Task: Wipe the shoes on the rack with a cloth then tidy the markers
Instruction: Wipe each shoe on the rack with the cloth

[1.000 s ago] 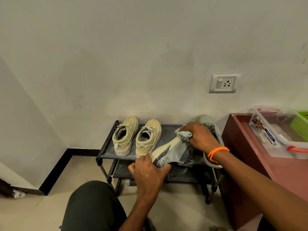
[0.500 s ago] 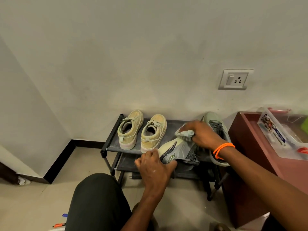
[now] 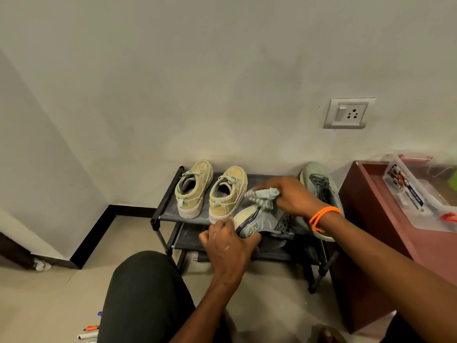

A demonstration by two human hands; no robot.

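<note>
- the left hand (image 3: 228,248) grips the heel end of a grey shoe (image 3: 262,222), fingers curled round its edge, thumb towards the sole side; the shoe is tipped on its side at the front of the rack (image 3: 168,206).
- the right hand (image 3: 293,195) holds a bunched grey cloth (image 3: 263,195), fingers closed round it, and presses it to the upper part of the grey shoe.
- an orange band (image 3: 322,216) circles the right wrist.
- two tan shoes (image 3: 210,190) stand side by side on the rack's top shelf, left of the hands, toes to the wall.
- another grey-green shoe (image 3: 319,184) lies on the top shelf behind the right wrist.
- markers (image 3: 90,330) lie on the floor at bottom left, beside the person's knee.
- a clear plastic box (image 3: 420,191) sits on the reddish table (image 3: 366,214), right of the rack.
</note>
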